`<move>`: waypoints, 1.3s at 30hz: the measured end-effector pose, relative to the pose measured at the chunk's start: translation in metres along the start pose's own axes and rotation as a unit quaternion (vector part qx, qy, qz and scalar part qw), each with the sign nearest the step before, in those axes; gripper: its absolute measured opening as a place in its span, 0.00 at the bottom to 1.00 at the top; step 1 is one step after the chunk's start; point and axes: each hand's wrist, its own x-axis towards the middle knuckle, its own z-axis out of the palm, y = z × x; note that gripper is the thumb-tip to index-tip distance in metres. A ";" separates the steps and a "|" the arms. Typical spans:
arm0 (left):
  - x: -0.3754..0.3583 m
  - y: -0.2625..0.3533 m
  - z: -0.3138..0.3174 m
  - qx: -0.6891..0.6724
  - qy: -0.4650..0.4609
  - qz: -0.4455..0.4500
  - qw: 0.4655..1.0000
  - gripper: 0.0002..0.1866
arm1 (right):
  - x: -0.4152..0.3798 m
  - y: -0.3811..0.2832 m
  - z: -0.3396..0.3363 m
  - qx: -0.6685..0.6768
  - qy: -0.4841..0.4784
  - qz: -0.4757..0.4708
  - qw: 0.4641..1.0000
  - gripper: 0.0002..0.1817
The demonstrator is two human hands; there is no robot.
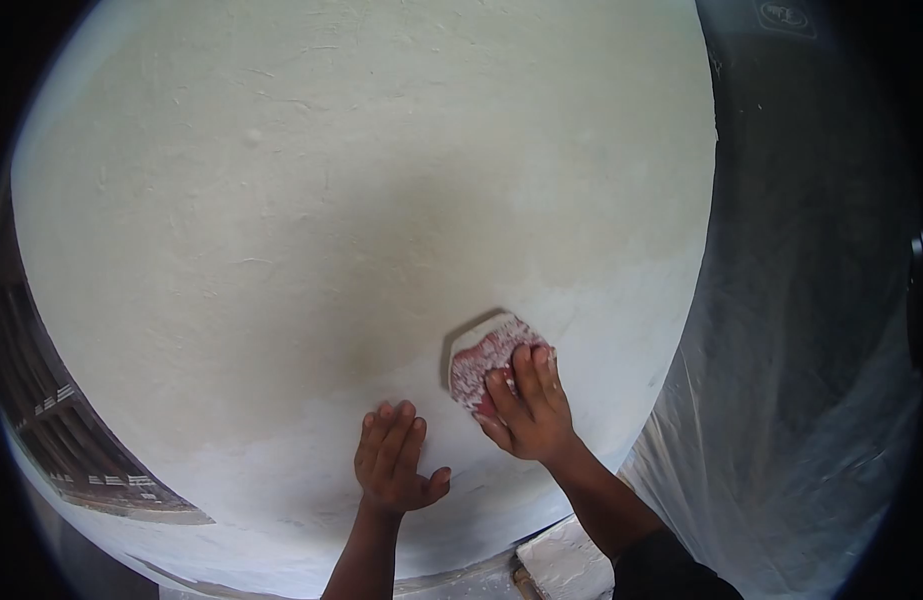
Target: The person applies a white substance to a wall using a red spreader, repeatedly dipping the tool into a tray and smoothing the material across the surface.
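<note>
1. Right hand (529, 410) presses a reddish pad (484, 358), caked with white dust, flat against the wall (311, 200). Fingers (526, 375) lie close together over the pad's lower right part, thumb along its lower edge. The pad looks like sandpaper or an abrasive sponge (can't tell which).

2. The pad sits right of centre in the view, on the wall's lower half, just where the cream upper surface meets a paler, whiter band. A dark shadow edges its upper left side.

3. Left hand (393, 458) rests palm-flat on the wall, below and left of the pad, near the right hand but not touching it. Fingers point up, held loosely together; thumb splayed out to the right. It holds nothing.

4. Wall surface: rough plaster, cream above, whiter below, with small ridges and bumps.

5. Clear plastic sheeting (781, 420) hangs to the right of the wall, wrinkled and see-through.

6. Bottom centre, between the forearms: a white-smeared block (566, 565), partly out of view.

7. Far left edge: dark timber structure (51, 420), seen at an angle.
</note>
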 end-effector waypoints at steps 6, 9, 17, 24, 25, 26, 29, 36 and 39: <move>0.000 -0.001 0.001 0.001 0.002 0.000 1.000 0.31 | -0.020 0.007 0.010 -0.030 -0.021 -0.023 0.999 0.30; 0.000 -0.001 0.001 -0.002 0.002 0.000 1.000 0.31 | -0.044 0.008 0.004 -0.018 -0.016 -0.003 1.000 0.29; 0.000 0.000 -0.001 0.008 -0.003 -0.005 1.000 0.31 | 0.021 0.004 0.010 -0.007 -0.004 -0.002 1.000 0.29; 0.003 0.002 0.000 0.005 0.016 -0.015 1.000 0.28 | -0.020 0.005 0.003 0.017 0.003 -0.003 1.000 0.30; 0.002 0.001 0.000 0.005 0.009 -0.009 1.000 0.29 | -0.013 0.004 0.002 0.016 0.004 -0.003 1.000 0.30; 0.001 0.000 0.000 0.006 0.001 -0.002 1.000 0.30 | -0.001 0.003 0.003 0.015 0.006 -0.011 1.000 0.30; 0.000 0.000 0.000 0.008 0.000 -0.005 1.000 0.30 | 0.030 0.000 0.007 0.013 0.021 -0.033 0.999 0.30; 0.002 -0.001 0.000 0.005 0.004 -0.003 1.000 0.30 | -0.017 0.004 0.009 0.003 -0.001 -0.016 1.000 0.27; 0.001 0.000 0.001 -0.001 0.004 0.001 1.000 0.30 | -0.002 0.002 0.008 0.017 0.022 -0.013 1.000 0.27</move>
